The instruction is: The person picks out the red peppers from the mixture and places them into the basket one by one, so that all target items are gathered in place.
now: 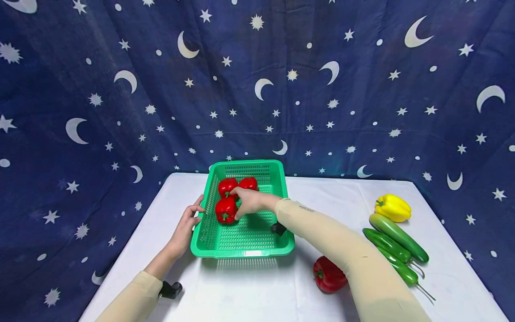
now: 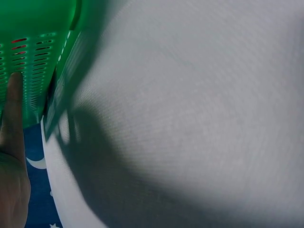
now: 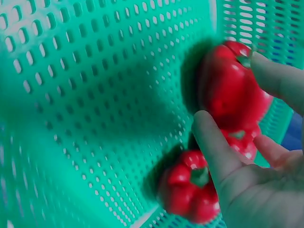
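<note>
A green plastic basket [image 1: 245, 254] with slotted walls stands on the white table, holding three red bell peppers: a front one [image 1: 225, 211], a back-left one [image 1: 227, 185] and a back-right one [image 1: 248, 183]. My right hand [image 1: 253, 201] reaches inside it, thumb and fingers spread around the front pepper. In the right wrist view, a fingertip of the right hand [image 3: 256, 190] lies by that pepper's stem and another beside its lower end. Against the basket's left side rests my left hand [image 1: 185, 228]; in the left wrist view a straight finger [image 2: 15, 99] lies along the slotted outer wall.
Another red bell pepper [image 1: 329, 275] sits right of the basket, partly behind the right sleeve. Farther right are a yellow bell pepper [image 1: 393, 208], a cucumber [image 1: 398, 237] and two long green peppers [image 1: 386, 245]. A blue star-and-moon curtain [image 1: 257, 112] hangs behind the table.
</note>
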Tool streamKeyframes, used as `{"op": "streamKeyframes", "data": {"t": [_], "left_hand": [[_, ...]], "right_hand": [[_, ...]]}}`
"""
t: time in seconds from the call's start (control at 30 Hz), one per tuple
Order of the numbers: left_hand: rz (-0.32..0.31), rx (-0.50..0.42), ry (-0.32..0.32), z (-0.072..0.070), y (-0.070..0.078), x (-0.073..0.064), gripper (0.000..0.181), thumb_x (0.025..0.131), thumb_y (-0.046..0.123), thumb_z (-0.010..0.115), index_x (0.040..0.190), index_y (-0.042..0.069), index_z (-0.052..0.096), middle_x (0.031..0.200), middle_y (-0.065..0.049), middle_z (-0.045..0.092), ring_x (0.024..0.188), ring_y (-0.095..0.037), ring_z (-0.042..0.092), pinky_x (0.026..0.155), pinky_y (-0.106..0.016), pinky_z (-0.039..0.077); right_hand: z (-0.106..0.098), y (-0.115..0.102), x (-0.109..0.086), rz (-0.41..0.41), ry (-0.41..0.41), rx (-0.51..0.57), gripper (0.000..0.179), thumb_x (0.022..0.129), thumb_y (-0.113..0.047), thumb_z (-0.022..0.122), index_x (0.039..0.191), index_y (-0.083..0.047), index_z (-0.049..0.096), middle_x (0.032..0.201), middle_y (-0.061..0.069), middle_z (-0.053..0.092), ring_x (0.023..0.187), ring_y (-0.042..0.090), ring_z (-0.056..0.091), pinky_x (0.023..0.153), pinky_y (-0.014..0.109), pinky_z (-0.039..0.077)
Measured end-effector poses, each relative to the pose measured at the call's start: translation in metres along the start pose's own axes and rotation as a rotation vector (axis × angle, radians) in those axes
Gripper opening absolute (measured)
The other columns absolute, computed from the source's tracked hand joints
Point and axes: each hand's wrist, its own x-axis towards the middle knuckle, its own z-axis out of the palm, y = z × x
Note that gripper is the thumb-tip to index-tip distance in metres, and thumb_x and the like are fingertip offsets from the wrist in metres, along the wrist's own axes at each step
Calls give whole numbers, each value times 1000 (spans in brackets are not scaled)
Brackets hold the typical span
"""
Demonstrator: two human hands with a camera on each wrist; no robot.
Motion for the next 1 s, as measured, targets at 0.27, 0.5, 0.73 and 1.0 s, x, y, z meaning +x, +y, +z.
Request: {"op": "streamKeyframes", "data": {"t": [0.27,0.5,0.73,1.0], "left_hand": [[16,-21,-5,-4,-2,1,25,100,2,32,124,-3,40,170,-6,16,156,-33,5,100,-23,38],[35,-18,-9,-3,-1,2,24,101,1,31,124,-4,40,170,-9,15,155,-35,6,94,-23,43],[30,-13,-14,-2,1,3,24,102,2,31,124,-3,40,171,-7,15,155,-34,6,95,-24,42],[16,-3,-12,-4,-1,5,24,102,2,32,124,-2,40,171,-6,15,156,-35,6,98,-22,39]], "right_hand": [[-29,-5,-22,-38,-5,53,78,84,-17,82,152,-8,43,150,15,48,134,28,46,101,42,46],[-55,-4,-52,-80,37,120,74,87,-19,80,152,-15,45,150,7,51,124,23,58,99,38,48],[-78,8,-92,-97,69,213,73,90,-21,77,154,-17,42,155,4,44,130,28,57,96,38,52],[-90,20,-130,-111,135,200,72,92,-22,76,155,-18,41,159,2,40,132,27,55,97,44,51]]}}
